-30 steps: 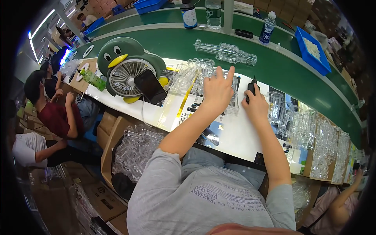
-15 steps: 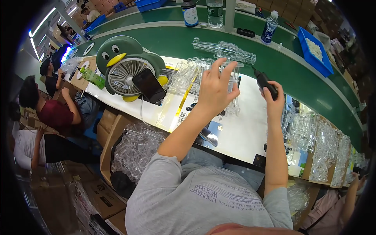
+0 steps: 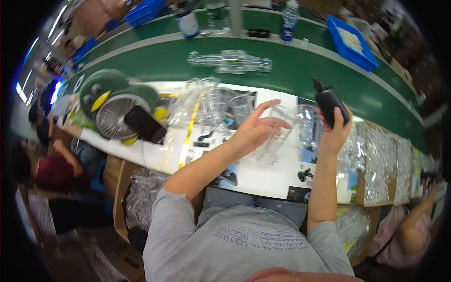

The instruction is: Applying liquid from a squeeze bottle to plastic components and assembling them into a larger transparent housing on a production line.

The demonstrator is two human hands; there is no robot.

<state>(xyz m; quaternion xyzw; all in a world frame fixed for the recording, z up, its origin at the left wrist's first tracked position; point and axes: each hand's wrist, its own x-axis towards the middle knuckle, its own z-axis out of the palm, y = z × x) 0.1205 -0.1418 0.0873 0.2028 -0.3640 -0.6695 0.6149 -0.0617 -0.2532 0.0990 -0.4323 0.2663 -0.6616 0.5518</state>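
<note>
My left hand (image 3: 258, 130) is over the white work surface, fingers bent around a clear plastic part (image 3: 270, 152) that is blurred by motion. My right hand (image 3: 335, 128) is wrapped round a black bottle-like tool (image 3: 331, 104) with a thin pointed tip aimed up and away. A cluster of clear plastic parts (image 3: 206, 105) lies left of my left hand. Another long clear plastic piece (image 3: 232, 62) rests on the green belt beyond. More clear parts (image 3: 309, 127) lie between my two hands, on the printed sheet.
A green penguin-shaped fan (image 3: 115, 110) stands at left with a dark phone (image 3: 144, 124) leaning on it. Rows of clear parts (image 3: 379, 162) cover the right end. Behind are a blue tray (image 3: 350, 42) and bottles (image 3: 289, 21). A box (image 3: 141, 199) of clear pieces sits below left; other people are nearby.
My left hand has come down and nearer, its fingers closing on a clear part. My right hand still grips the black tool, now more upright. The whole view has shifted.
</note>
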